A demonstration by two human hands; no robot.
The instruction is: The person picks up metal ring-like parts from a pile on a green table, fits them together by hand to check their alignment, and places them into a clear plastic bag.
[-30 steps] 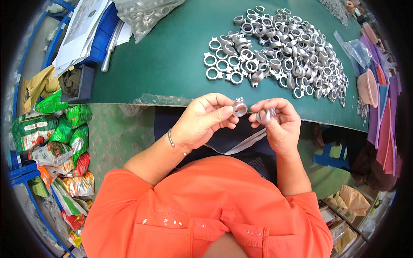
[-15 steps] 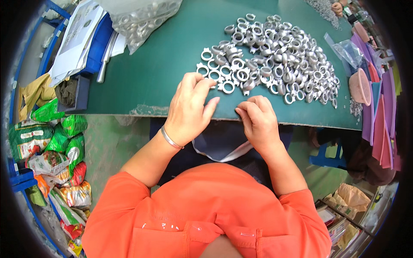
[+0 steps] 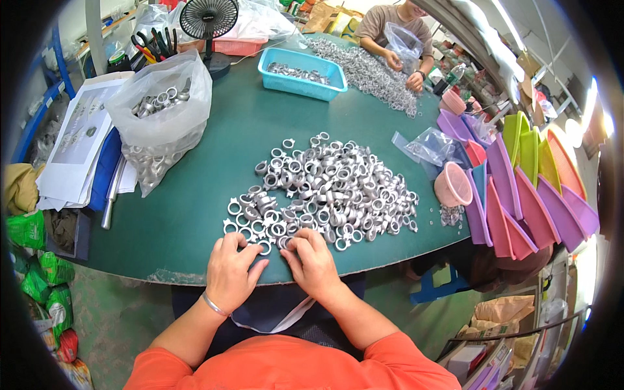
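Note:
A heap of small grey metal rings with side lugs [image 3: 338, 192] is spread over the green table, its near edge reaching my fingers. My left hand [image 3: 233, 272] rests by the table's front edge, thumb held apart from the bent fingers. One ring [image 3: 264, 247] lies against its fingertips, not enclosed by them. Beside it, my right hand [image 3: 314, 265] is closed, thumb and fingers curled in at the heap. A metal ring [image 3: 284, 242] shows at those fingertips; the fingers partly cover it.
On the left stand a clear plastic bag of rings [image 3: 162, 123] and papers [image 3: 81, 133]. Farther back are a black fan [image 3: 208, 19], a blue basket [image 3: 302, 81] and a co-worker [image 3: 396, 42] at another pile. Coloured bins [image 3: 513, 195] and a pink bowl [image 3: 453, 184] line the right.
The view has tilted up, bringing the table's far side and the co-worker into sight. My right hand has moved from the table edge to the rings, closer to my left hand.

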